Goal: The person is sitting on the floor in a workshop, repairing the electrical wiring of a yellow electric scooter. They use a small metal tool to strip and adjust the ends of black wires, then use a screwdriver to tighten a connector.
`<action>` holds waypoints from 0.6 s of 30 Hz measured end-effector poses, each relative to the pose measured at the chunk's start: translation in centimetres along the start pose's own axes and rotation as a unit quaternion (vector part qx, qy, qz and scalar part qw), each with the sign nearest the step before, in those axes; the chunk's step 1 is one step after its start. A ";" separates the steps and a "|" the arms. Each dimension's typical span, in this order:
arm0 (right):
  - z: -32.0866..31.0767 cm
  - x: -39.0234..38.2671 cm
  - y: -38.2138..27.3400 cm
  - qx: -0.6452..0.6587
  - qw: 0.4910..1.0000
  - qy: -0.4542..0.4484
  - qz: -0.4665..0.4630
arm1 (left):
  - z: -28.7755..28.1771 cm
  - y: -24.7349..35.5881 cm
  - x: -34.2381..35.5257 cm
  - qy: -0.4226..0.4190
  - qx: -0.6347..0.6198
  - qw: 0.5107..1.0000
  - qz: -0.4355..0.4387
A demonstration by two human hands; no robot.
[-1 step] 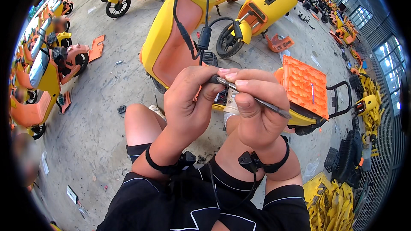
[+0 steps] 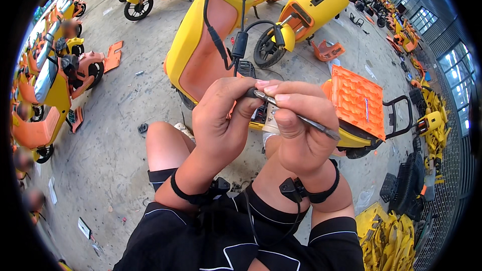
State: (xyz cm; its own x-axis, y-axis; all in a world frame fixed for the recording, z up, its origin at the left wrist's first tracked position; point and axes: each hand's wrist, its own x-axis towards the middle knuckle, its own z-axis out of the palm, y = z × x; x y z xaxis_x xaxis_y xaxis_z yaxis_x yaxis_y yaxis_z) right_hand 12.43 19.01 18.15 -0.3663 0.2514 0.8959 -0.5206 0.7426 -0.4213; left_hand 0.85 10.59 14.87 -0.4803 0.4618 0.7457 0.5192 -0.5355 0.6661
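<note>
My left hand [image 2: 221, 120] pinches a small dark piece [image 2: 252, 92] between thumb and forefinger. My right hand [image 2: 306, 125] grips a slim metal tool [image 2: 314, 122], like a bit or blade, with its upper tip at that dark piece and its lower end angled down to the right. Just beyond my hands stands a yellow scooter with a pink inner panel [image 2: 208, 62], black cables [image 2: 240, 44] hanging over it. Its open floor compartment [image 2: 257, 114] is partly hidden behind my fingers.
An orange textured panel [image 2: 354, 103] leans at the scooter's right. Another yellow scooter [image 2: 314, 2] stands behind. Parked scooters [image 2: 52, 110] line the left. Yellow plastic pieces [image 2: 386, 236] and black parts [image 2: 406, 180] are piled at lower right. An orange loose part [image 2: 326, 50] lies on the floor.
</note>
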 end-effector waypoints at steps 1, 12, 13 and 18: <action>-0.2 0.3 -0.3 -0.009 1.000 -0.017 -0.002 | 0.0 -0.1 0.0 0.003 -0.001 1.000 -0.001; 0.0 -0.1 -0.1 0.042 0.998 -0.013 0.037 | -0.1 -0.3 -0.3 0.001 -0.031 0.999 -0.020; 0.0 -0.1 0.0 0.044 0.998 -0.009 0.033 | -0.2 -0.3 -0.3 -0.014 -0.026 0.999 -0.021; 0.0 -0.1 0.1 0.039 0.999 -0.005 0.030 | -0.1 -0.1 -0.1 -0.010 -0.012 1.000 -0.015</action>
State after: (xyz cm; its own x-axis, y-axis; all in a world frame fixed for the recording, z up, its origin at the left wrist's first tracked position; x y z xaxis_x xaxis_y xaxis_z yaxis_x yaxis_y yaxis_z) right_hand 12.46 19.07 18.07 -0.4051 0.2877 0.8678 -0.5559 0.6761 -0.4836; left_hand 0.76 10.49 14.68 -0.4818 0.4914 0.7255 0.4867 -0.5384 0.6879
